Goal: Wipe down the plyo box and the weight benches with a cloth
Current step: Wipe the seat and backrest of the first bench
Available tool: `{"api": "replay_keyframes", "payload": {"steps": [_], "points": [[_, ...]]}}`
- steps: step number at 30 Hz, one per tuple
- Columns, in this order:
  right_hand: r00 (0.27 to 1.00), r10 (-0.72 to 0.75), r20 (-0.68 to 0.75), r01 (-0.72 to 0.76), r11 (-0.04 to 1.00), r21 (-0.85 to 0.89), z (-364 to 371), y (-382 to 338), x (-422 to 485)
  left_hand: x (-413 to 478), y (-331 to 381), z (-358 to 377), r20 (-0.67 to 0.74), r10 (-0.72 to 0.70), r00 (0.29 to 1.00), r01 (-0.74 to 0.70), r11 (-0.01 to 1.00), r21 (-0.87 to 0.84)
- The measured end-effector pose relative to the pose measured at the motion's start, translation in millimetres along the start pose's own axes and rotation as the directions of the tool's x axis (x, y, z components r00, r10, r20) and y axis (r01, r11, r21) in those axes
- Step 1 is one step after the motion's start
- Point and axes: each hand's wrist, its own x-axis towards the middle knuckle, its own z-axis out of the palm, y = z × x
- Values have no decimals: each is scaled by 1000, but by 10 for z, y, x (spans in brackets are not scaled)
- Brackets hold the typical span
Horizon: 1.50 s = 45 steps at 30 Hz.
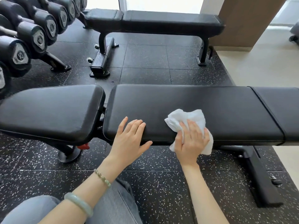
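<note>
Seemingly mid-task: right hand presses crumpled white cloth with flat fingers on the near black padded weight bench, at 4 o'clock. Left hand, fingers straight and empty, braces the pad at 7 o'clock. Far black padded bench at 12 o'clock probably remains; plyo box unseen.

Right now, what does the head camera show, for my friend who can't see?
A person's right hand presses a white cloth on the near black weight bench, while the left hand rests flat beside it. A second bench and racked dumbbells stand behind.
</note>
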Motion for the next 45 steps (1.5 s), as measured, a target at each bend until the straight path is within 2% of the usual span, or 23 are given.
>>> {"api": "replay_keyframes", "payload": {"steps": [6,11,18,25,30,34,38,41,45], "points": [[1000,9,12,-9,1000,-9,31,-4,-23,196,203,95,-105,154,982,-162,985,-66],[999,15,37,-14,999,-31,-4,-36,5,219,429,254,-190,197,962,-228,961,-155],[973,1,229,13,998,-61,-230,-32,55,176,354,257,-187,245,951,-278,944,-176],[931,81,356,-34,990,-134,-302,-138,101,225,332,160,-133,252,959,-276,938,-212],[945,104,311,-72,991,-111,-220,-131,47,224,434,189,-159,184,970,-217,952,-217],[976,-50,211,68,994,-80,-171,85,43,212,646,232,-180,155,971,-189,964,-188],[978,-167,122,171,985,-21,-127,289,40,211,885,273,-179,102,979,-132,977,-165],[985,-157,77,159,987,-23,-201,753,71,207,1079,322,-153,59,986,-78,989,-122],[989,-143,46,146,987,-67,-371,1725,188,206,1505,423,-145,6,989,-15,998,-58]]}}
